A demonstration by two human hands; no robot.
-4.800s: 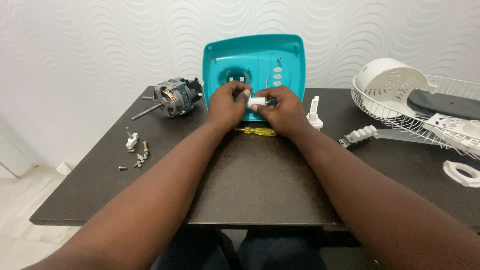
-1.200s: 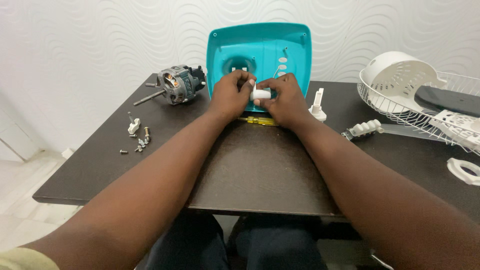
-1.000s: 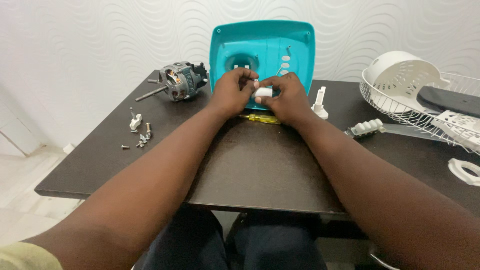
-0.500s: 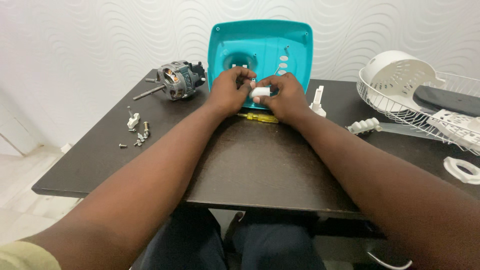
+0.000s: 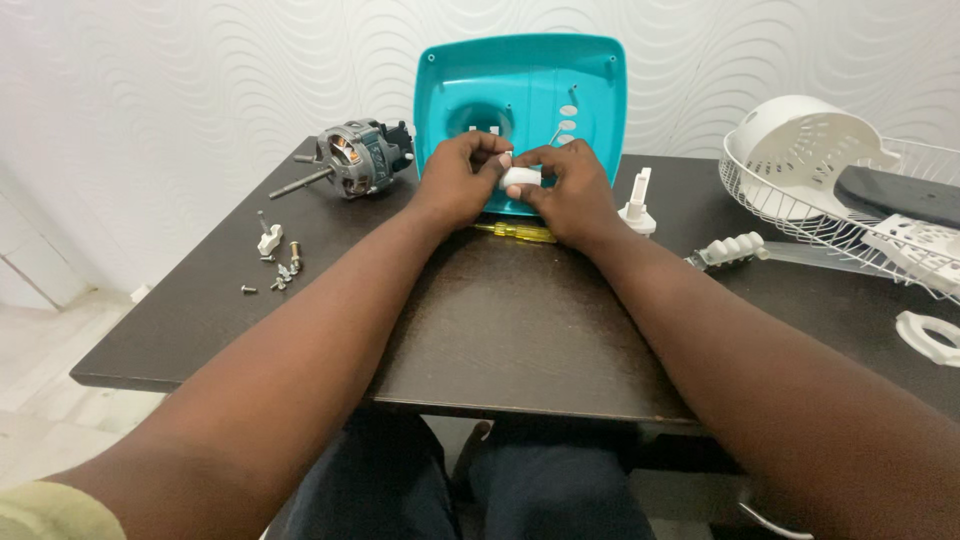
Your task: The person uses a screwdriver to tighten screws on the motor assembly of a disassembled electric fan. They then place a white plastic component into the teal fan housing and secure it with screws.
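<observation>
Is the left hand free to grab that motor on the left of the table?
Probably not right away: the left hand and right hand both pinch a small white part. The table between it and the motor looks bare.

The near half of the desk lies bare between the forearms. Far centre, the upright teal cover blocks passage. The motor and small screws crowd the far left; the white plug, ribbed piece and wire basket crowd the right.
</observation>
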